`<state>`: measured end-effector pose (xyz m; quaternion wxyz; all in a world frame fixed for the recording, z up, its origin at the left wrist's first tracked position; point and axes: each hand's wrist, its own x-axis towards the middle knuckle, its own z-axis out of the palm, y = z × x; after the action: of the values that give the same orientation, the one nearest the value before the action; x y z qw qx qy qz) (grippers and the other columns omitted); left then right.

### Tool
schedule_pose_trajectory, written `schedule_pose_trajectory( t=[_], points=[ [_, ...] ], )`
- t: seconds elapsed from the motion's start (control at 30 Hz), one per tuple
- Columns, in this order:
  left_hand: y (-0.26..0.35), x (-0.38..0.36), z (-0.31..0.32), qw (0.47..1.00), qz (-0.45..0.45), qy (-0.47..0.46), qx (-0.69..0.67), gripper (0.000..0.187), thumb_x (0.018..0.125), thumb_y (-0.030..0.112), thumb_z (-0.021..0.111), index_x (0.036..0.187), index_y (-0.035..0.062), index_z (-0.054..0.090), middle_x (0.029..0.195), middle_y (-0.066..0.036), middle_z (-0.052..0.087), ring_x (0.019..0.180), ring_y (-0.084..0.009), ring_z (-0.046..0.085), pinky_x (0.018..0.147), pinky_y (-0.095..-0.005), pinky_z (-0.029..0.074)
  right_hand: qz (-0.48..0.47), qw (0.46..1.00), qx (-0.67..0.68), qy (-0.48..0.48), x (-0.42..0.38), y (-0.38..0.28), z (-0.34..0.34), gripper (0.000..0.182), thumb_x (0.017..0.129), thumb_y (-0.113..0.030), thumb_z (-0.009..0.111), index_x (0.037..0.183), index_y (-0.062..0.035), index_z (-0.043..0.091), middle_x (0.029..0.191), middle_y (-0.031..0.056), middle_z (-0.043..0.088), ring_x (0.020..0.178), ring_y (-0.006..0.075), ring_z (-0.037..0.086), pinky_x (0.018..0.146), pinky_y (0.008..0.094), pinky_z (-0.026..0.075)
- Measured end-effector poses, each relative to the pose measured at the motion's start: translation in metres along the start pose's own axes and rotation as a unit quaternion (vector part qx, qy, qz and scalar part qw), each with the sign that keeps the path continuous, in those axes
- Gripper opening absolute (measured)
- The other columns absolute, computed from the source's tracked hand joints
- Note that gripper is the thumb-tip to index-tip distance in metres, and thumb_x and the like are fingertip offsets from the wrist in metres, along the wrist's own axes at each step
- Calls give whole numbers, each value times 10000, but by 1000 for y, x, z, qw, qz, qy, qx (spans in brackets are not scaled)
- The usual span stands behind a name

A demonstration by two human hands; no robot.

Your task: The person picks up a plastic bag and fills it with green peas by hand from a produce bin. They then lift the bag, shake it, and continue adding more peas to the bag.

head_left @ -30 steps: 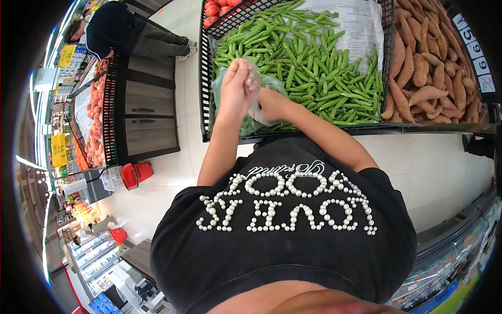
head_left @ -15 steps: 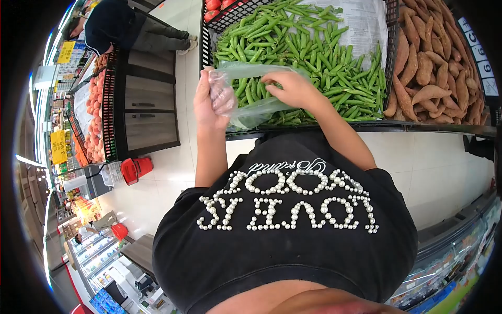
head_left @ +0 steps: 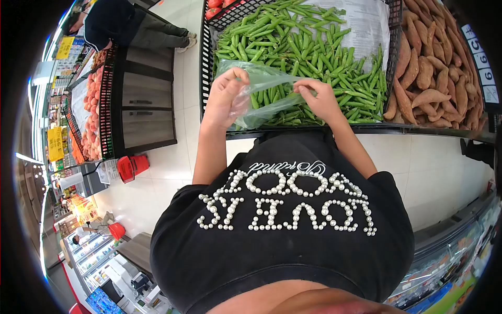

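A thin clear plastic bag [head_left: 261,116] is stretched between my two hands, over a heap of green pea pods [head_left: 314,57]. My left hand [head_left: 226,97] is closed on the bag's left side, its fingers curled. At the other end, my right hand [head_left: 318,98] pinches the bag's edge between thumb and fingertips. Pods show through the film, and both hands are above the near side of the black crate [head_left: 205,57] that contains them.
Sweet potatoes [head_left: 431,78] are piled right of the pods, with tomatoes [head_left: 213,11] at the far left corner. Across the aisle, a person [head_left: 117,26] stands by a fruit stand [head_left: 149,89]. A red basket [head_left: 133,167] is on the floor.
My right hand has moved right and now pinches the bag's edge, pulling it taut. My left hand has shifted slightly right and turned, still closed on the bag.
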<state>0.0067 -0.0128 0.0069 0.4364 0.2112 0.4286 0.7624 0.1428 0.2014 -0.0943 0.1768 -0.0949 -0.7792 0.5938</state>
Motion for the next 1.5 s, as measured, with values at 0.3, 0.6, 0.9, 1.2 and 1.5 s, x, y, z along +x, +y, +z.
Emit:
schedule_pose_trajectory(
  t=[0.3, 0.6, 0.9, 1.2, 1.5],
  points=[
    [-1, 0, 0, 998, -36, 7, 57, 397, 761, 181, 826, 1006, 45, 545, 614, 60, 441, 434, -20, 331, 377, -210, 205, 66, 971, -149, 178, -5, 19, -16, 303, 861, -263, 667, 965, 21, 651, 804, 130, 675, 724, 239, 651, 661, 341, 501],
    [40, -17, 36, 799, -118, 30, 589, 444, 709, 162, 827, 1085, 25, 636, 681, -42, 597, 532, -85, 532, 477, -265, 415, 187, 964, -168, -86, 3, 41, -24, 489, 855, -456, 642, 878, 33, 633, 696, 155, 606, 661, 282, 595, 646, 391, 462],
    [26, 1, -54, 893, 86, 386, 214, 166, 1000, 205, 506, 930, 84, 594, 643, 42, 490, 472, -56, 410, 419, -201, 330, 86, 987, 87, -103, 52, -33, 37, 455, 960, -402, 530, 762, -8, 642, 557, 45, 517, 528, 130, 451, 536, 327, 396],
    [59, -15, -61, 944, 111, 65, -304, 242, 1032, 256, 439, 931, 53, 522, 637, 15, 419, 443, -78, 336, 316, -205, 297, 33, 981, 184, -50, 50, -66, 40, 435, 990, -339, 519, 658, -61, 561, 607, -17, 524, 569, 88, 456, 576, 264, 380],
    [1, -2, -5, 972, 47, 75, -218, 187, 1045, 234, 415, 978, 95, 521, 571, 37, 342, 379, -43, 270, 286, -177, 216, 121, 961, 235, 79, 11, 10, -16, 399, 1006, -275, 504, 679, -50, 548, 673, 14, 557, 615, 96, 457, 615, 251, 368]
  ],
)
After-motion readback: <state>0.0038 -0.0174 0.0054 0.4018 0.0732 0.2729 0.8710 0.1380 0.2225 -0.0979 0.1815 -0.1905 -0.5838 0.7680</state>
